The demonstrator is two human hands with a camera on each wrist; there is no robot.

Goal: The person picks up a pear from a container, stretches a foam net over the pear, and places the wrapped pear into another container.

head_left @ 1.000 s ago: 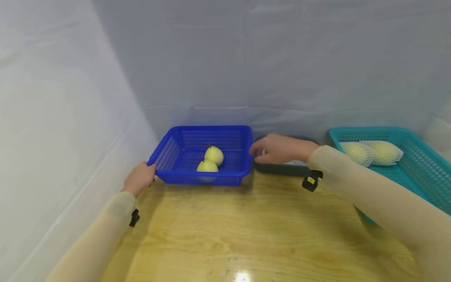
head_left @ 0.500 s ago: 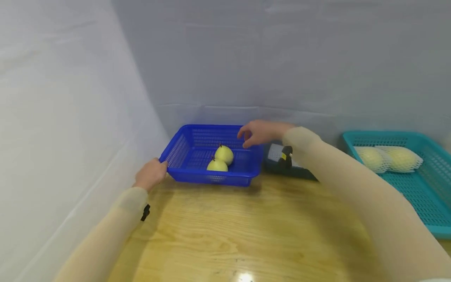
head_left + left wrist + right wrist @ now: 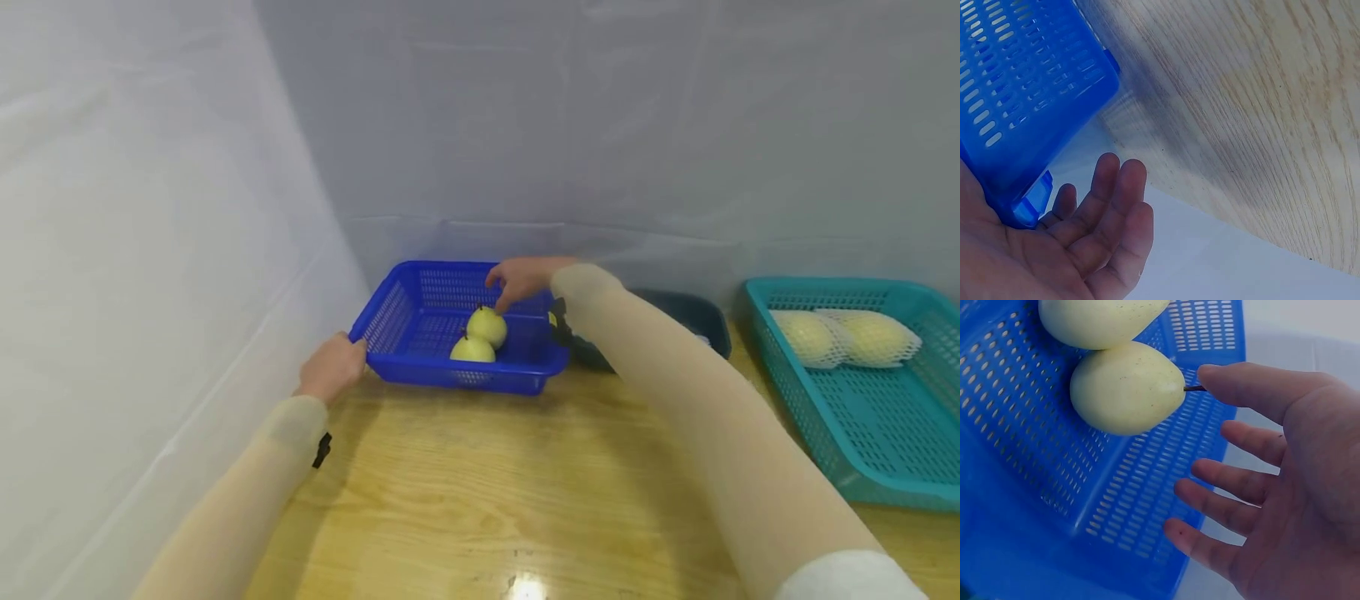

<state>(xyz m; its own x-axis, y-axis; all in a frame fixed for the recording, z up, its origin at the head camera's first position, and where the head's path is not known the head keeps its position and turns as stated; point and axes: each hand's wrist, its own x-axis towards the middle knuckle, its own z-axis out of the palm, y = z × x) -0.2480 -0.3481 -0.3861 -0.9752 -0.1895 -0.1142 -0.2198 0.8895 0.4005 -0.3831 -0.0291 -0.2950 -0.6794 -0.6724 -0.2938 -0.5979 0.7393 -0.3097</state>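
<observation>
Two pale yellow-green pears, a rear pear (image 3: 487,326) and a front pear (image 3: 472,349), lie side by side in a blue plastic basket (image 3: 420,364) with slotted walls. My left hand (image 3: 333,367) holds the basket's rim at the left corner; in the left wrist view the rim sits between thumb and palm, the fingers (image 3: 1129,181) loosely bent beneath. Over the basket's right part, my right hand (image 3: 521,278) is spread and holds nothing. The right wrist view puts its thumb (image 3: 1235,384) right at the stem of one pear (image 3: 1127,389), the other fingers apart from the fruit.
A dark basket (image 3: 697,312) stands right of the blue one, partly behind my right forearm. Farther right, a teal basket (image 3: 832,433) holds two net-wrapped fruits (image 3: 843,337). White sheeting (image 3: 480,125) rises behind and left of the wooden table (image 3: 465,483).
My right hand has moved left from beside the blue basket to over its inside, near the rear pear. My left hand stays at the corner. The whole view has shifted somewhat.
</observation>
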